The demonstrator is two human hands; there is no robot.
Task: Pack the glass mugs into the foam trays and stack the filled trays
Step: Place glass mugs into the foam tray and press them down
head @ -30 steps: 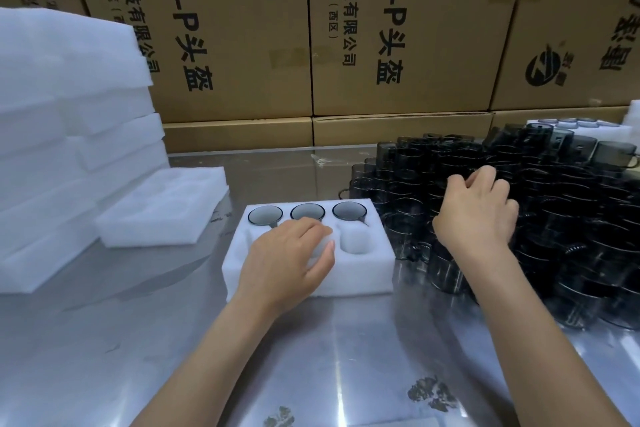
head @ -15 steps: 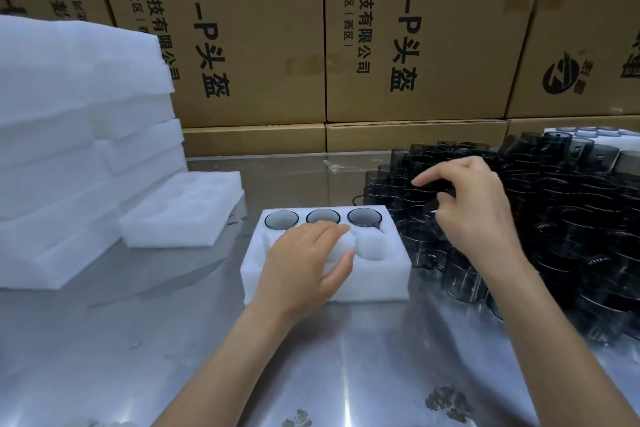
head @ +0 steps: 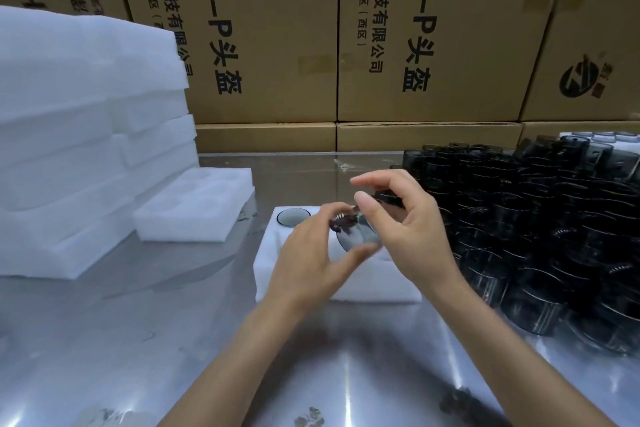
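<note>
The right hand [head: 412, 236] has carried a smoky dark glass mug [head: 360, 236] from the pile to above the white foam tray [head: 277, 274], both it and the left hand [head: 311, 267] now pinching it, ready for a front pocket.

White foam, smoke-grey glass and brown card on a silver table.

At the frame's left, the stacked foam trays [head: 86, 135] are plain white, as is the centre tray [head: 273, 274]; the massed glass mugs [head: 540, 236] at right are dark smoke-grey, near black, with pale glints; the tan-brown cartons [head: 270, 45] across the top carry black printed lettering; the steel tabletop [head: 173, 340] is mottled silver-grey.
</note>
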